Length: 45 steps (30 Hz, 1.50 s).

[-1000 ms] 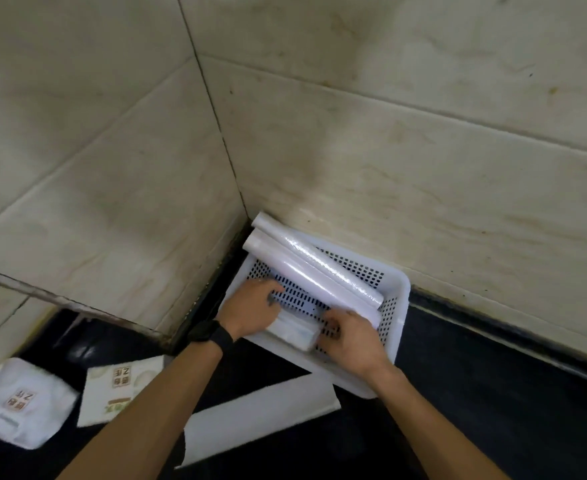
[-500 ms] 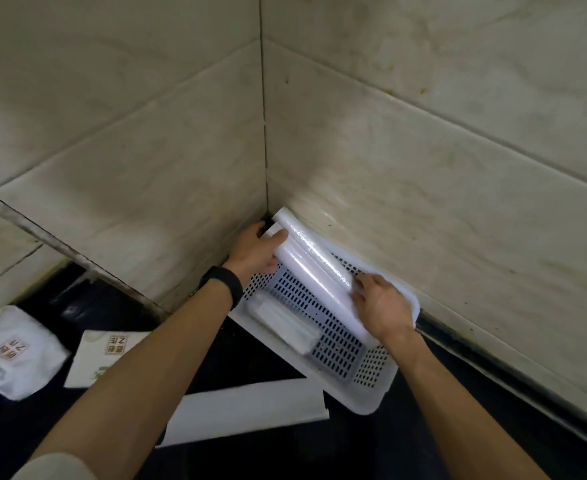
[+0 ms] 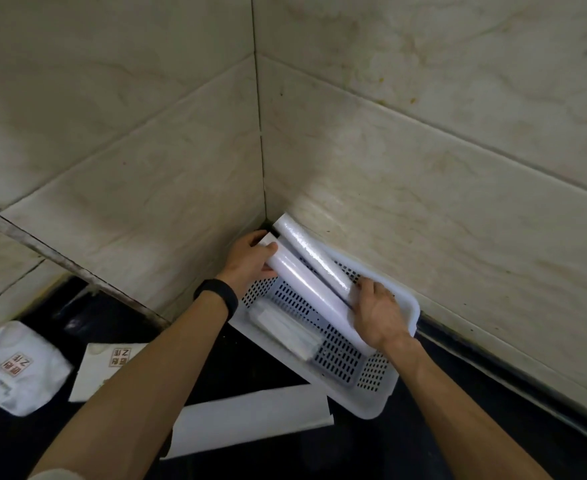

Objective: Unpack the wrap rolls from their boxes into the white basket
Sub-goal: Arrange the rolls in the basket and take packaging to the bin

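A white perforated basket (image 3: pixel 378 407) stands in the tiled corner on the dark counter. Two long white wrap rolls lie side by side in it, their far ends sticking out over the rim toward the corner. My left hand (image 3: pixel 250 263) grips the far end of the nearer roll (image 3: pixel 306 287). My right hand (image 3: pixel 377 311) holds the near ends, fingers curled over the farther roll (image 3: pixel 314 258). A small flat white packet (image 3: pixel 287 332) lies on the basket floor. A long white box (image 3: pixel 250 419) lies flat on the counter in front of the basket.
Tiled walls close in on the basket from the left and behind. At the left on the counter lie a white bag with a printed label (image 3: pixel 17 368) and a white printed box (image 3: pixel 108 370).
Both hands moved from the small packet to the two rolls, left to the far end, right to the near end. The view has swung toward the corner.
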Motion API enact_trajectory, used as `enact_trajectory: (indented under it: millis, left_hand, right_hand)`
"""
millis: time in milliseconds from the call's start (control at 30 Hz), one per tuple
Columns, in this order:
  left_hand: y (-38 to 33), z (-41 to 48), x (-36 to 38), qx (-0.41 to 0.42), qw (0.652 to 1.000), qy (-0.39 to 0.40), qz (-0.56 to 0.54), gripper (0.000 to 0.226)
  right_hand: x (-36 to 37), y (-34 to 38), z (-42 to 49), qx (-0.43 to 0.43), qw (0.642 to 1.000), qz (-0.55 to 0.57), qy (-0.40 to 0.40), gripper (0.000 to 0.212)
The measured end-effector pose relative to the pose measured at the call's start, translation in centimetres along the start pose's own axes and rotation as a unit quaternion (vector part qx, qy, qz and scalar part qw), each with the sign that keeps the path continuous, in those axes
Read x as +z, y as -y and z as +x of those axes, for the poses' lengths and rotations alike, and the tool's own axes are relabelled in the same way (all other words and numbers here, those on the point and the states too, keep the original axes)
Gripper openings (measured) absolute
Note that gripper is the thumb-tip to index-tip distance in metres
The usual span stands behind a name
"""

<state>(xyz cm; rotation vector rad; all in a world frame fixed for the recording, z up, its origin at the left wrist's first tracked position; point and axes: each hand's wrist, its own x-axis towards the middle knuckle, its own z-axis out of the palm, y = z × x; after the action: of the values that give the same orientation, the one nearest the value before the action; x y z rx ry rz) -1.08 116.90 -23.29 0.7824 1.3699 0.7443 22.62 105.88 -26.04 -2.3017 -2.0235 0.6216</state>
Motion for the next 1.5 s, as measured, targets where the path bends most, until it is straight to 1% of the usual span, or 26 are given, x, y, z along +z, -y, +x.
enact_trajectory:
  millis: [33,100,200,267,333,400,467,500,533,567,633,700,767,800,867,900,933,967,1033,1100,1167,1233,1333,1400,1500]
  left_hand:
    - [-0.1,0.0,-0.2,0.007,1.0,-0.006,-0.003,0.042]
    - [-0.3,0.3,-0.6,0.019,0.999,-0.026,-0.015,0.047]
    - [-1.0,0.7,-0.3,0.038,0.998,-0.038,-0.039,0.046]
    - [-1.7,1.0,0.6,0.06,0.996,-0.049,-0.043,0.042]
    - [-2.0,1.6,1.6,0.066,0.996,-0.045,-0.041,0.037]
    - [-2.2,1.8,2.1,0.031,0.999,0.008,-0.032,0.033]
    - [-2.3,1.9,2.0,-0.001,0.996,0.082,0.038,0.025]
    - [-2.2,2.0,1.7,-0.003,0.993,0.09,0.078,0.016]
    - [-2.1,2.2,1.4,0.001,0.992,0.073,0.099,0.014]
    - [-2.2,2.2,1.2,-0.003,0.994,0.051,0.096,0.018]
    - [-2.5,2.2,0.8,-0.019,0.996,0.01,0.091,0.034]
    - [-2.5,2.4,0.1,-0.003,0.991,0.0,0.132,0.042]
    - [-2.0,2.5,-0.7,0.041,0.988,0.021,0.148,0.035]
    - [-1.6,2.5,-0.9,0.075,0.981,0.041,0.175,0.033]
    - [-0.5,2.2,-1.3,0.144,0.948,0.075,0.272,0.04]
    - [0.2,2.0,-1.2,0.176,0.93,0.077,0.312,0.046]
    - [0.9,1.7,-1.0,0.198,0.919,0.068,0.334,0.052]
    - [1.4,1.3,-0.7,0.213,0.914,0.052,0.34,0.056]
    - [1.9,1.0,0.0,0.22,0.919,0.022,0.327,0.056]
    - [1.9,0.7,0.8,0.219,0.922,-0.001,0.32,0.053]
    - [1.7,0.3,1.3,0.221,0.921,-0.012,0.322,0.052]
    - [1.5,-0.1,1.5,0.217,0.909,-0.019,0.355,0.053]
    - [1.1,-0.7,1.7,0.171,0.882,-0.064,0.435,0.059]
    - [1.0,-1.7,2.1,0.158,0.878,-0.089,0.444,0.062]
    - [1.6,-4.6,2.0,0.196,0.86,-0.111,0.458,0.06]
  right_hand:
    - [-0.4,-0.4,-0.3,-0.012,1.0,0.014,-0.021,0.046]
    - [-1.3,-1.3,-1.4,-0.04,0.994,0.063,-0.079,0.044]
    - [-2.2,-2.4,-4.1,-0.069,0.974,0.137,-0.163,0.041]
    - [-2.3,-2.6,-5.7,-0.073,0.968,0.156,-0.182,0.043]
    - [-2.0,-2.5,-6.6,-0.067,0.969,0.164,-0.169,0.044]
    - [-1.4,-2.2,-6.8,-0.073,0.975,0.152,-0.141,0.045]
    - [-0.5,-1.7,-6.5,-0.073,0.986,0.12,-0.093,0.048]
    - [0.0,-1.3,-6.1,-0.07,0.99,0.101,-0.071,0.048]
    - [0.4,-1.0,-5.7,-0.066,0.993,0.081,-0.055,0.049]
    - [0.7,-0.6,-5.3,-0.058,0.995,0.062,-0.043,0.05]
    - [1.2,0.2,-4.5,-0.034,0.999,0.02,-0.028,0.052]
    - [1.6,0.9,-4.0,-0.022,0.999,-0.015,-0.031,0.054]
    - [2.0,1.1,-3.6,-0.022,0.998,-0.029,-0.046,0.055]
    - [2.2,1.1,-3.6,-0.021,0.998,-0.03,-0.054,0.052]
    - [2.6,1.0,-3.8,-0.025,0.997,-0.038,-0.064,0.047]
    - [2.9,0.9,-4.0,-0.025,0.996,-0.05,-0.07,0.047]
    - [3.1,0.7,-4.2,-0.022,0.995,-0.063,-0.076,0.05]
    - [3.3,0.4,-4.4,-0.013,0.994,-0.076,-0.081,0.058]
    - [3.2,-0.3,-4.7,0.023,0.992,-0.101,-0.078,0.074]
    - [3.0,-1.3,-4.7,0.055,0.992,-0.096,-0.062,0.079]
    - [3.1,-1.8,-4.6,0.059,0.994,-0.085,-0.036,0.078]
    - [3.3,-1.9,-4.7,0.054,0.995,-0.086,-0.02,0.074]
    - [3.2,-1.8,-5.1,0.054,0.996,-0.058,-0.026,0.077]
    - [2.6,-1.7,-5.1,0.053,0.998,-0.035,-0.028,0.08]
    - [1.2,-1.3,-5.3,0.058,0.998,0.007,-0.023,0.08]
